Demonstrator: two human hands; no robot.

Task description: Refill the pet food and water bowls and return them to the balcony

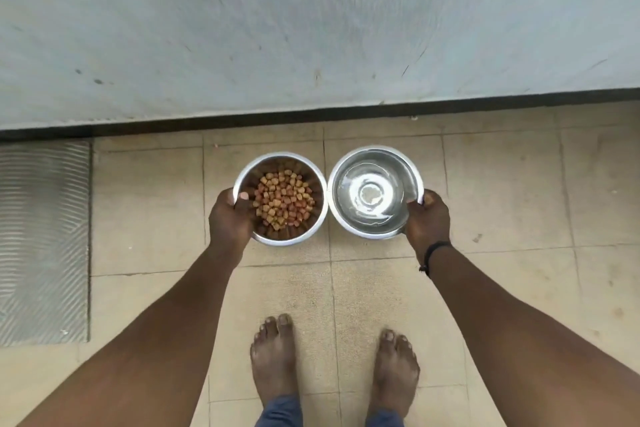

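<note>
I looked down on a pale grey wall (311,21) filling the far half of the scene, with a dark skirting strip (346,113) along its foot. Nearer lay the beige tiled floor (502,184), and at the far left a grey ribbed mat (41,239) ran against the strip. Two bare feet (273,357) stood on the tiles at the near edge. Between feet and wall, two steel bowls sat side by side, rims almost touching; whether they rested on the floor or hung just above it I could not tell. The food bowl (280,239) on the left held brown kibble (284,199), and my left hand (230,218) was clamped on its left rim, thumb inside. The water bowl (375,152) on the right held clear water, my right hand (427,218) gripping its right rim. A black wristband (433,251) circled that wrist.
</note>
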